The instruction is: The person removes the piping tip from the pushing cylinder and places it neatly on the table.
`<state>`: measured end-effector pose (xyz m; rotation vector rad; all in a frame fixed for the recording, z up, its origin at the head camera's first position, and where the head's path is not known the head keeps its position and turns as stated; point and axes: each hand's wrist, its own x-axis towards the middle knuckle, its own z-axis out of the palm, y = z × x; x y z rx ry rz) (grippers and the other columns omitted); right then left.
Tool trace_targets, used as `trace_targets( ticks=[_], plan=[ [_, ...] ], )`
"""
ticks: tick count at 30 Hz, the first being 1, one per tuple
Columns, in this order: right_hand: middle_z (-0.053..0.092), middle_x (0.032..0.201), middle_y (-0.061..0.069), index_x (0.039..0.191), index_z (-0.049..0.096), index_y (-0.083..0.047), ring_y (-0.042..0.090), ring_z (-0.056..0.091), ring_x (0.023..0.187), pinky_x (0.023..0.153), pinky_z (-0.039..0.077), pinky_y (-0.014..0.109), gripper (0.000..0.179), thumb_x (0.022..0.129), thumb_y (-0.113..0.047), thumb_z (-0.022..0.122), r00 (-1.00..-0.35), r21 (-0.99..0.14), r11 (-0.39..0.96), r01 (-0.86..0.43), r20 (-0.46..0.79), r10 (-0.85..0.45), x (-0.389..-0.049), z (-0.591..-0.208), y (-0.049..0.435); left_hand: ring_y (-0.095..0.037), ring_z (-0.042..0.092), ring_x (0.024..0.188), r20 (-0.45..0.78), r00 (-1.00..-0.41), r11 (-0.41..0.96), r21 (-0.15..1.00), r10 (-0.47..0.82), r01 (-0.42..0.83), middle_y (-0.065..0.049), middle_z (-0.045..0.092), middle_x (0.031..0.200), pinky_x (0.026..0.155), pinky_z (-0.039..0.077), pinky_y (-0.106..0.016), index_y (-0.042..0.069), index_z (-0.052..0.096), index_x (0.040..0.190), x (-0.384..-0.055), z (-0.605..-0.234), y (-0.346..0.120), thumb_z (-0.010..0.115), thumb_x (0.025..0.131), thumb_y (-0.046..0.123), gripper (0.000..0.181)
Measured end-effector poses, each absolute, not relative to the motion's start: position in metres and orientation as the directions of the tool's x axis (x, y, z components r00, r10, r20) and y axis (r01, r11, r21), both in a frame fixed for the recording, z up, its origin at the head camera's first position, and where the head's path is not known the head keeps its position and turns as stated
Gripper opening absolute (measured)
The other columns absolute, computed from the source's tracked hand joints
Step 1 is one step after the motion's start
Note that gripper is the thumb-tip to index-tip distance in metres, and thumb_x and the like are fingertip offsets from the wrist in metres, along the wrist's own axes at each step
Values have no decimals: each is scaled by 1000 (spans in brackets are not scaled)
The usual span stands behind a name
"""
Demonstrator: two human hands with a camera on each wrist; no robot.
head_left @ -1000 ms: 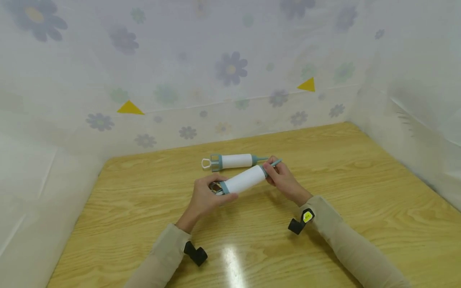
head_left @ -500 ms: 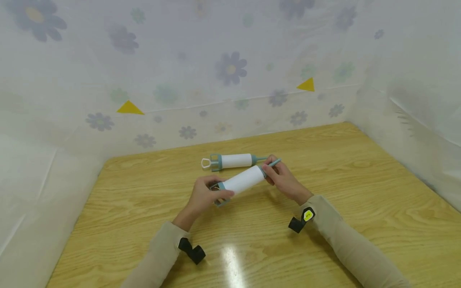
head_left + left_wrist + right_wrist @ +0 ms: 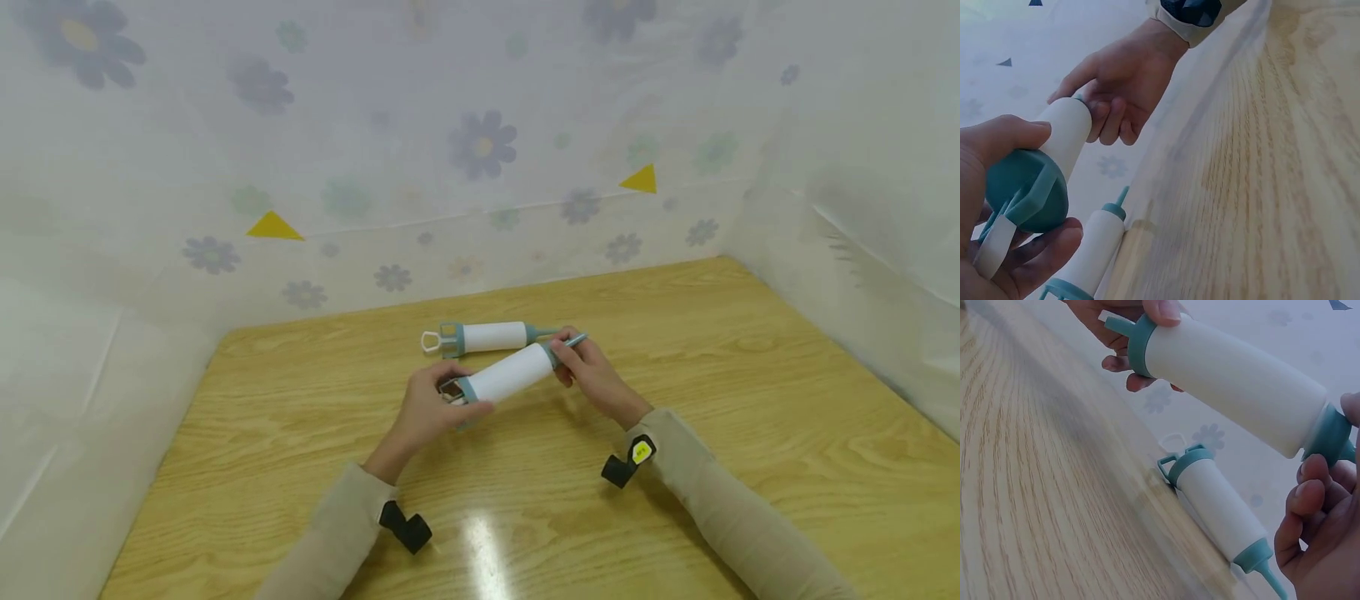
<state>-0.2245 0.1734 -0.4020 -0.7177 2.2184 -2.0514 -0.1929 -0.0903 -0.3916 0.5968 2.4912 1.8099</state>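
I count two hands of mine: one left hand (image 3: 429, 407) and one right hand (image 3: 594, 382). Syringe-type dispensers: two in total, one held dispenser (image 3: 512, 375) in my hands and one resting dispenser (image 3: 495, 336) on one wood-grain tabletop (image 3: 270, 400). White barrels (image 3: 1235, 381): two. Teal nozzles (image 3: 1272, 583): two. On my arms: two beige sleeves (image 3: 731, 500), two black wrist cameras (image 3: 405, 527), one visible yellow label (image 3: 642, 452). Yellow triangles (image 3: 274, 227): two. Flower prints (image 3: 486, 144): more than a dozen.

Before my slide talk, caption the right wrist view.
Left hand and right hand grip a white-teal tube; its twin lies on the table.
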Motion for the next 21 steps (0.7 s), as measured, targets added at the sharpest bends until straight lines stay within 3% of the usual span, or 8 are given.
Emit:
trace_targets(
  ticks=[7,11,21],
  plan=[
    [41,67,3,95,43,-10,10,35,55,52,32,25,22,106,-27,35,-899,-956,41,-290,258,-355,-226,-403,173,-20,64,83,423,-854,362,778,305,514,-9,66,101,67,55,-27,7,65,104,-190,-394,-87,87,69,18,42],
    [41,67,2,94,43,-10,10,35,55,52,31,24,21,106,-25,36,-902,-961,37,-275,245,-356,-227,-403,174,-21,65,85,492,-821,398,718,290,571,-9,67,100,68,57,-29,5,65,102,-190,-396,-86,88,68,18,43],
    [41,65,-2,95,44,-9,11,33,53,50,28,25,15,105,-20,40,-880,-953,-16,-301,284,-381,-227,-404,174,-20,67,80,365,-888,288,850,279,440,-9,68,99,68,56,-29,8,69,102,-190,-395,-89,88,68,14,39]
  ],
)
